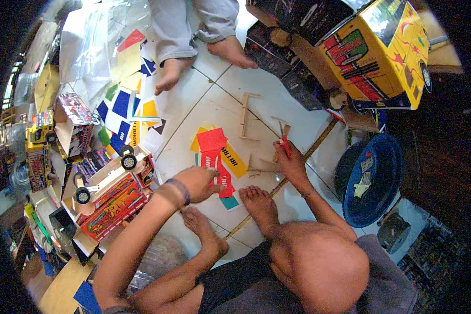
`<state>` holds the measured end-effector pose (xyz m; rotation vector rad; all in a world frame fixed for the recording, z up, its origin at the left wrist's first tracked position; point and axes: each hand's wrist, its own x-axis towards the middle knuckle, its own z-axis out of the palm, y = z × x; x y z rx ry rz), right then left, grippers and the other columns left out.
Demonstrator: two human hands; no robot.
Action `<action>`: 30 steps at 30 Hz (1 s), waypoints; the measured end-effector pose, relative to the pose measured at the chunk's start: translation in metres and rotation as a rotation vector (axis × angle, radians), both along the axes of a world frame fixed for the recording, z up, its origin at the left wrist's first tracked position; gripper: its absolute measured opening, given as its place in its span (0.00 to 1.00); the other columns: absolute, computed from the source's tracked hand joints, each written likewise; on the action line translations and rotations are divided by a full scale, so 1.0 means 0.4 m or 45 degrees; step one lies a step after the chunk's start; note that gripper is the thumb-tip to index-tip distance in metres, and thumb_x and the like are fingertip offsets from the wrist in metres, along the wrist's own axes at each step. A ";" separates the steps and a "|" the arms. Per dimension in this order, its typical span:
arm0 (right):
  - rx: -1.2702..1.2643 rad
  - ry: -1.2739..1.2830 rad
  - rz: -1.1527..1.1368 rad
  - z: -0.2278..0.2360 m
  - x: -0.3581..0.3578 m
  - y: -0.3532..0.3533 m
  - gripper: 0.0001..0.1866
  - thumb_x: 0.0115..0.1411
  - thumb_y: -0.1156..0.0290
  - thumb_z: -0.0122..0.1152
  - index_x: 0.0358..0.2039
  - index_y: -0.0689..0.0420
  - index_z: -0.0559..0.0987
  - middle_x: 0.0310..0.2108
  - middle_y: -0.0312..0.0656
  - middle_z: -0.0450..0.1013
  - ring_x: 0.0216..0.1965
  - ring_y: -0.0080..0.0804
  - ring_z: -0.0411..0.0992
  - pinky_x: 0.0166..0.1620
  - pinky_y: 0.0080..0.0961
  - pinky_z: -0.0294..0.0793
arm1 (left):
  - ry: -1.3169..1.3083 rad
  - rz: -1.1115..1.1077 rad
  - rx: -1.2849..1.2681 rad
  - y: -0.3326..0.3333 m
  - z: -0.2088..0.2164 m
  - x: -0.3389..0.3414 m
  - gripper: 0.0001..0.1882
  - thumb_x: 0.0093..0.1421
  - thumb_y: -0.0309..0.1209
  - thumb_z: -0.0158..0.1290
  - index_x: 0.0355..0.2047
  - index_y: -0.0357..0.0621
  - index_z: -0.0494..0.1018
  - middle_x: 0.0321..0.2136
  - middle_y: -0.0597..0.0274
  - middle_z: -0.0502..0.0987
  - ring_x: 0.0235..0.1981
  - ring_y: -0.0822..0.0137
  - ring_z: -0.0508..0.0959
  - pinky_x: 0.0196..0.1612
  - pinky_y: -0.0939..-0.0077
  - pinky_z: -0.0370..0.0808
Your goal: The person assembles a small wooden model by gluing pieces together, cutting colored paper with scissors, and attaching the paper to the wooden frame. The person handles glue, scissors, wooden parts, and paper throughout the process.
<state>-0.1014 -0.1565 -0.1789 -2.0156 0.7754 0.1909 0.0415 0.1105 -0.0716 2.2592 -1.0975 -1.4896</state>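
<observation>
My left hand (pixel 198 183) reaches over a small pile of coloured lettered sheets on the tiled floor. Its thumb and fingers are apart, with the tips at a red lettered strip (pixel 211 157); whether they press on it cannot be made out. Under the red strip lie a yellow sheet (pixel 234 161) with dark letters and a teal piece (pixel 228 203). My right hand (pixel 294 166) is closed round a red-handled tool (pixel 284 148) with a thin metal end, its exact kind unclear. Beside that hand lie a flat wooden piece (pixel 263 165) and a thin wooden frame (pixel 242 116).
At left, a wooden toy truck (pixel 115 201) lies tipped, wheels showing, near more toy trucks and coloured sheets (pixel 121 104). Another person's bare feet (pixel 175 73) are at the far side. A large yellow toy truck (pixel 382 57) and a blue basin (pixel 379 196) stand at right.
</observation>
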 end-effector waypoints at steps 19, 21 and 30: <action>0.126 -0.049 -0.102 -0.037 -0.064 -0.016 0.16 0.72 0.59 0.52 0.47 0.58 0.78 0.27 0.33 0.72 0.28 0.20 0.67 0.33 0.21 0.67 | 1.595 2.639 -0.910 -0.363 -0.384 -0.117 0.34 0.68 0.56 0.49 0.55 0.32 0.67 0.48 0.49 0.74 0.44 0.56 0.79 0.45 0.64 0.82; 0.097 -0.099 -0.120 -0.026 -0.050 -0.013 0.16 0.73 0.60 0.51 0.46 0.59 0.78 0.27 0.33 0.72 0.28 0.20 0.66 0.33 0.20 0.67 | 1.814 2.873 -0.983 -0.419 -0.395 -0.078 0.37 0.67 0.58 0.48 0.55 0.29 0.66 0.50 0.47 0.73 0.47 0.56 0.78 0.47 0.65 0.82; 0.214 -0.085 -0.280 0.018 -0.086 0.000 0.16 0.73 0.61 0.51 0.46 0.61 0.78 0.27 0.32 0.70 0.30 0.20 0.67 0.35 0.20 0.67 | 1.861 3.336 -1.194 -0.556 -0.499 0.045 0.31 0.71 0.57 0.42 0.39 0.35 0.73 0.28 0.53 0.79 0.26 0.61 0.82 0.31 0.71 0.85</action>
